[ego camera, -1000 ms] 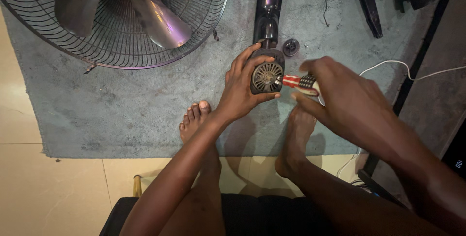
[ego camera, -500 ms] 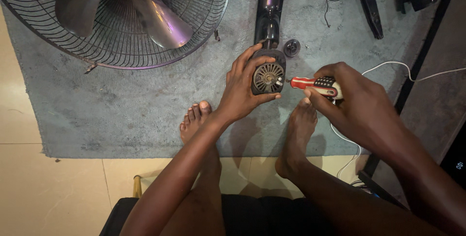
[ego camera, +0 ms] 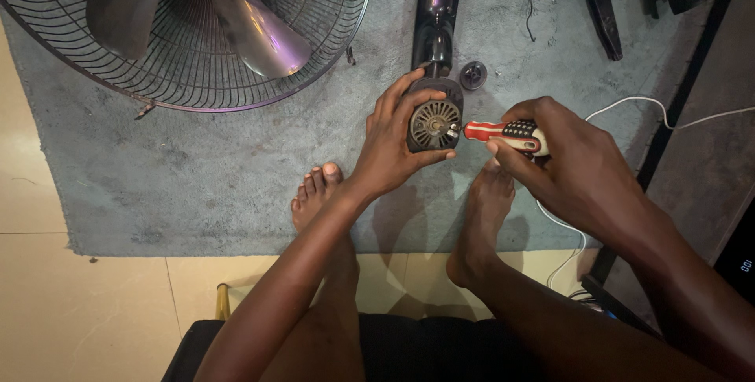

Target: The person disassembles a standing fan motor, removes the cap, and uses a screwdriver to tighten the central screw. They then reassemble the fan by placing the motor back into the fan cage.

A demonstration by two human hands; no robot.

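My left hand (ego camera: 393, 146) grips a round black fan motor (ego camera: 434, 121), its open face with copper windings turned toward me. The motor sits on the end of a dark glossy fan pole (ego camera: 437, 5) that runs away from me across the rug. My right hand (ego camera: 570, 158) holds a screwdriver (ego camera: 503, 134) with a red, white and black handle. Its tip points left and meets the motor's right edge.
A large round fan guard with grey blades (ego camera: 197, 20) lies at the upper left on a grey rug (ego camera: 197, 170). A small round black cap (ego camera: 473, 75) lies right of the pole. A white cable (ego camera: 668, 111) runs off right. My bare feet rest below the motor.
My right hand has drawn the screwdriver back to the right, so more of its handle shows. My left hand keeps the motor in the same place.
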